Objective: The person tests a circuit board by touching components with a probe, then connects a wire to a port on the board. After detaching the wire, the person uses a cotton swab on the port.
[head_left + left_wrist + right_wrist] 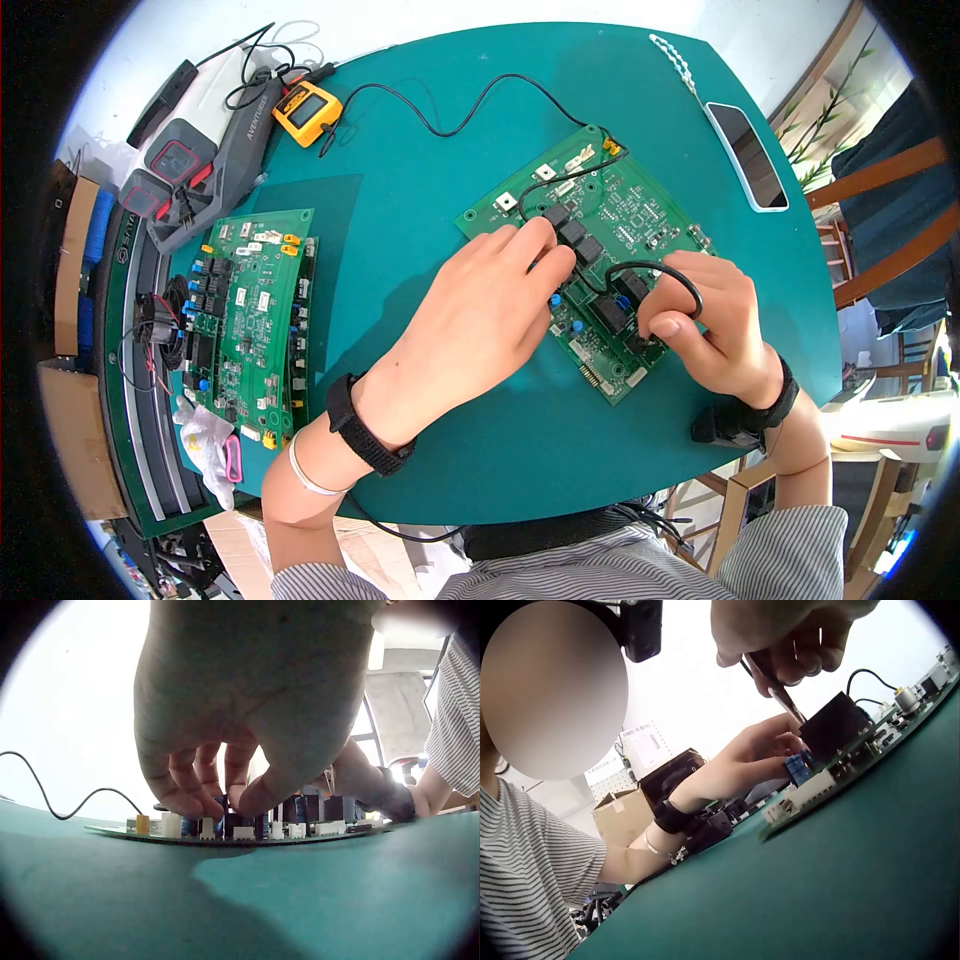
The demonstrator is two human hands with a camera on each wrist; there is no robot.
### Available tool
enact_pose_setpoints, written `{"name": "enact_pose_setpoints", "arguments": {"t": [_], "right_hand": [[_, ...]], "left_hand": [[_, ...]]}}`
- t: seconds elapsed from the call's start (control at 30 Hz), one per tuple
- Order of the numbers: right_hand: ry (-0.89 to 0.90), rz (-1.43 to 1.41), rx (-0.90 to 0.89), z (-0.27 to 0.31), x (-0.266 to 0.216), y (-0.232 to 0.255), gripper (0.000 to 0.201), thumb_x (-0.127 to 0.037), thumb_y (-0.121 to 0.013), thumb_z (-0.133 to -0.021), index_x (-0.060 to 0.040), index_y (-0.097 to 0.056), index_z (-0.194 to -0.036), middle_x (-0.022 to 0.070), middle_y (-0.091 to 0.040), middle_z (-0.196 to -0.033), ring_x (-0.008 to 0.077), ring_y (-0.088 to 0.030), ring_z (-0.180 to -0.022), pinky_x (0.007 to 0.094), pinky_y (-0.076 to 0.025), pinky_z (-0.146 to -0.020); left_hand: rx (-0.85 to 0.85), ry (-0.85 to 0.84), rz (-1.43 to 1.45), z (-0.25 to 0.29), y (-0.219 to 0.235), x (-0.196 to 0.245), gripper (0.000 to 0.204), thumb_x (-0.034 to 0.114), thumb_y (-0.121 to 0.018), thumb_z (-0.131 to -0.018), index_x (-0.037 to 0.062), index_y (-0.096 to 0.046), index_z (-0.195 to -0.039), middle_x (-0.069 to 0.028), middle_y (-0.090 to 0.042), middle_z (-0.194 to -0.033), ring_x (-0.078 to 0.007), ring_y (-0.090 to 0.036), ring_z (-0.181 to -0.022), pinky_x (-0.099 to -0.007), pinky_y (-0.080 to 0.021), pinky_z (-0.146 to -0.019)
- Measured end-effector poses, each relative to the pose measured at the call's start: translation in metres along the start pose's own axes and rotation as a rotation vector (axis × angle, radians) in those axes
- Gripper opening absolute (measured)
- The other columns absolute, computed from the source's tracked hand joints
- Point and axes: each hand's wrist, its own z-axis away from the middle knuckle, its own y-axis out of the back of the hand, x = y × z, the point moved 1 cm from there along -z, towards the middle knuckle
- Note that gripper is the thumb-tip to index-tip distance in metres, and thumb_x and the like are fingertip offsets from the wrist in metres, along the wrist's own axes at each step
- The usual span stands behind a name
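Note:
A green circuit board [640, 225] lies at an angle on the green table, with black block components and white connectors. My left hand [470, 310] reaches over its near left edge, fingers bent down among the components. The left wrist view shows the thumb and fingertips around a dark component [220, 808] on the board. My right hand [705, 320] is over the near right part. It pinches a slim metal pair of tweezers [784, 697], whose tip is right at a large black block [836, 729]. A black cable [648, 264] runs under the left fingers and loops to the right hand.
A yellow meter [307, 112] at the back left joins the board by the cable. Stacked circuit boards [245, 320] stand on the left, beside a grey tool case [215, 190] and a white cloth [205, 440]. A phone [748, 158] lies at the back right.

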Motion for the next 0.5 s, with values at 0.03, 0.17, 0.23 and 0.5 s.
{"name": "enact_pose_setpoints", "arguments": {"t": [0.03,0.17,0.23,0.5], "right_hand": [[0.001,0.018,0.018,0.0003,0.0003,-0.0004,0.024,-0.017,-0.075,-0.092,-0.0045,-0.061,-0.078,0.0084,-0.059,-0.069,0.0304,-0.054,-0.062,0.041,-0.04,-0.058],[0.017,0.038,0.023,0.0009,0.0014,-0.0009,0.024,-0.016,-0.077,-0.091,-0.0047,-0.061,-0.077,0.0082,-0.057,-0.067,0.0299,-0.054,-0.061,0.0408,-0.039,-0.057],[0.02,0.049,0.035,0.0019,0.0022,-0.0016,0.025,-0.016,-0.078,-0.09,-0.005,-0.061,-0.076,0.0085,-0.056,-0.067,0.0296,-0.053,-0.06,0.0406,-0.039,-0.056],[0.104,0.163,0.02,0.0006,0.0019,-0.0016,0.027,-0.02,-0.081,-0.087,-0.0056,-0.062,-0.074,0.0067,-0.052,-0.063,0.028,-0.052,-0.057,0.0407,-0.039,-0.054]], "left_hand": [[0.006,-0.001,0.001,0.0,-0.0001,0.0001,0.031,-0.006,-0.066,-0.079,0.0039,-0.057,-0.107,-0.0142,-0.056,-0.106,-0.0367,-0.061,-0.095,-0.0479,-0.052,-0.081],[0.003,0.001,-0.005,-0.0002,-0.0002,0.0,0.031,-0.006,-0.066,-0.079,0.0038,-0.057,-0.107,-0.0141,-0.056,-0.106,-0.0367,-0.061,-0.095,-0.0478,-0.052,-0.081],[0.004,0.002,0.002,-0.0005,0.0001,0.0006,0.03,-0.006,-0.066,-0.079,0.0037,-0.057,-0.107,-0.014,-0.056,-0.106,-0.0368,-0.061,-0.096,-0.0477,-0.052,-0.081],[-0.001,0.008,0.001,-0.0006,0.0004,0.0007,0.03,-0.006,-0.065,-0.078,0.0038,-0.057,-0.106,-0.014,-0.056,-0.105,-0.0368,-0.061,-0.096,-0.0476,-0.052,-0.082]]}}
